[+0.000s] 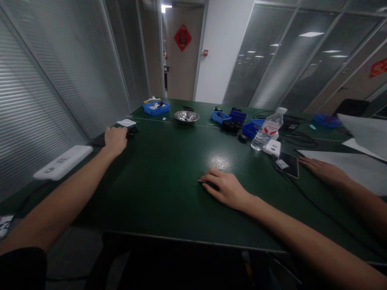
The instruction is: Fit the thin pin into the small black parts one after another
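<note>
My left hand [115, 139] reaches far out to the table's left edge, its fingers curled over a black object [132, 129] that I cannot identify. Near the middle of the green table [163, 169], my right hand [227, 188] lies palm down. Its fingers are bent over a thin dark object [208, 184], whose tip pokes out to the left. Both forearms are bare and stretched over the tabletop.
Another person's hand [320, 168] rests flat at the right beside a phone [288, 164]. A water bottle [268, 129], a white charger [272, 148], a metal bowl [186, 116] and blue bins [156, 108] stand further back. A white device [62, 162] lies at the left edge.
</note>
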Demonstrator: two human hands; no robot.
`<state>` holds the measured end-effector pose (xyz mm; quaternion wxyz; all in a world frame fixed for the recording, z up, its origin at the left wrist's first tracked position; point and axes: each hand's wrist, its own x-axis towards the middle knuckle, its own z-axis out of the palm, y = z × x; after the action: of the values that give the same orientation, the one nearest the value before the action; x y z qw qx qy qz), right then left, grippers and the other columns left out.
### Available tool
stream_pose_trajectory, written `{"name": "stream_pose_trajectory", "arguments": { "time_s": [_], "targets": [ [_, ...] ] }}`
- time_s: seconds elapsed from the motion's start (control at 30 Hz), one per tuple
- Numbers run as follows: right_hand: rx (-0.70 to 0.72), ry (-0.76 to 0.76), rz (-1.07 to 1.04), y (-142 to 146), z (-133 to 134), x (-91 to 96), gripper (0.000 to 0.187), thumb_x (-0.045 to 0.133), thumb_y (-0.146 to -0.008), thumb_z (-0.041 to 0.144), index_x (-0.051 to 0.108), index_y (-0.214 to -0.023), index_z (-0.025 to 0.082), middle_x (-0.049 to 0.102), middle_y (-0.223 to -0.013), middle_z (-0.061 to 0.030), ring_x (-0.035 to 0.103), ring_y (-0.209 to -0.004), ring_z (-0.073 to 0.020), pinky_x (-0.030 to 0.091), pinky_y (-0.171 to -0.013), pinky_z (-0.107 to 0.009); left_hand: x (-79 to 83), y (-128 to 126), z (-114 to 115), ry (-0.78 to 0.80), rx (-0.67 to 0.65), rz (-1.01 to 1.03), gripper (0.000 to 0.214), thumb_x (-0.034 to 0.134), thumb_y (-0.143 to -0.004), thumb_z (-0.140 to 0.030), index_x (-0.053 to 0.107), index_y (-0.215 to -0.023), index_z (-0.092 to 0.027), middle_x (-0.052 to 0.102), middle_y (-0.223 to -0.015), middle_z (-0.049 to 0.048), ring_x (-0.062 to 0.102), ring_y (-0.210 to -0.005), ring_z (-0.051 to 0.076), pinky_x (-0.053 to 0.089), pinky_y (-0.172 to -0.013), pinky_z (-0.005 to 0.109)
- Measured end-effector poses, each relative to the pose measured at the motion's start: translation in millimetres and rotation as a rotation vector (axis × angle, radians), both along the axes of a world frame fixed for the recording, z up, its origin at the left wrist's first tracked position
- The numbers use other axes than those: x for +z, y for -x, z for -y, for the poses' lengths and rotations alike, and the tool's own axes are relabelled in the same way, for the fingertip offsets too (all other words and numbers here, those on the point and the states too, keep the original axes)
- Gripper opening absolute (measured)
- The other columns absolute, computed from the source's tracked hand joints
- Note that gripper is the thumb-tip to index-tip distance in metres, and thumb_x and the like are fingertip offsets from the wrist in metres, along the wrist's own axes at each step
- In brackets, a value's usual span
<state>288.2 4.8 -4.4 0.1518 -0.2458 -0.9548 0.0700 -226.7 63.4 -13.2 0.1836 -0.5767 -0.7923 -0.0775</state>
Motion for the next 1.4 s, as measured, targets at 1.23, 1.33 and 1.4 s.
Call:
{"name": "stream_pose_trajectory", "arguments": {
  "time_s": [1.23, 1.33, 1.4],
  "targets": [
    [0.008, 0.005, -0.003, 0, -1, -1.0, 0.026, 0.051, -0.105, 0.032, 0.065, -0.125, 0.023, 0.064, -0.113, -0.007, 0.065, -0.088, -0.0172, 0.054, -0.074, -0.03, 2.3, 5, -10, -0.238, -0.068, 0.378, 0.027, 0.054, -0.096, -0.026, 0.072, -0.109, -0.011, 0.074, -0.108, 0.0111, 0.065, -0.094, 0.02, 0.046, -0.094, 0.032],
    [0.009, 0.004, -0.011, -1, -1, -1.3, 0.026, 0.051, -0.105, 0.032, 0.066, -0.125, 0.023, 0.064, -0.113, -0.0072, 0.065, -0.088, -0.0175, 0.054, -0.075, -0.03, -0.5, 7, -11, -0.208, -0.056, 0.393, 0.028, 0.059, -0.094, -0.026, 0.073, -0.113, -0.012, 0.075, -0.109, 0.0101, 0.066, -0.094, 0.02, 0.046, -0.092, 0.032],
    [0.011, 0.007, -0.009, -1, -1, -0.7, 0.026, 0.051, -0.105, 0.032, 0.066, -0.125, 0.023, 0.064, -0.113, -0.0071, 0.065, -0.088, -0.0177, 0.054, -0.075, -0.031, -2.0, 8, -12, -0.185, -0.046, 0.401, 0.03, 0.061, -0.093, -0.027, 0.073, -0.115, -0.012, 0.075, -0.11, 0.0096, 0.066, -0.095, 0.021, 0.046, -0.093, 0.032]
  ]
}}
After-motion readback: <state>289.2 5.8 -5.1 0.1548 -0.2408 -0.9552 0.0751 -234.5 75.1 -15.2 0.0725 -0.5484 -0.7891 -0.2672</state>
